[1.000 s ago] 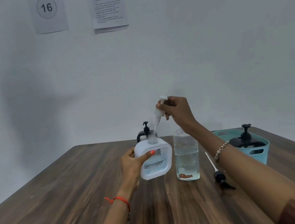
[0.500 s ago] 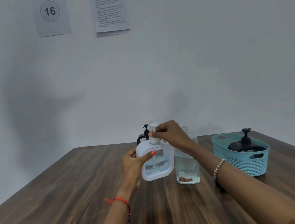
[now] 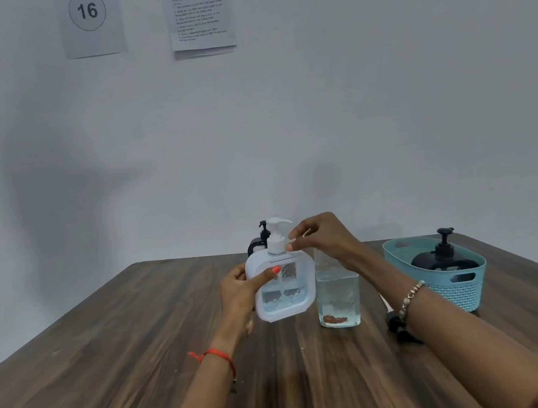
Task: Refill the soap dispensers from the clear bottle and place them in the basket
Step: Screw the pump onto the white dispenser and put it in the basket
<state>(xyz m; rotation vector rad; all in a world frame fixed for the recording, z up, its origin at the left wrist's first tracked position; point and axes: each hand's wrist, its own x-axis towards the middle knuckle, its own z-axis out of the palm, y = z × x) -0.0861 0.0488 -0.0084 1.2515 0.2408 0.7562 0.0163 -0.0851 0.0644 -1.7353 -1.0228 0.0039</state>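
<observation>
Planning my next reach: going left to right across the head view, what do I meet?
In order: left hand, white dispenser, clear bottle, loose black pump, teal basket holding a black dispenser.

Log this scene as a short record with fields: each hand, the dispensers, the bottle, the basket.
Left hand: grips white square soap dispenser, pump fitted
Right hand: fingertips at collar of white pump; grip unclear
Clear plastic bottle: upright on wooden table, partly filled
Teal plastic basket: holds one black dispenser
Second black dispenser: behind the white one
Loose black pump: on table by right forearm
</observation>
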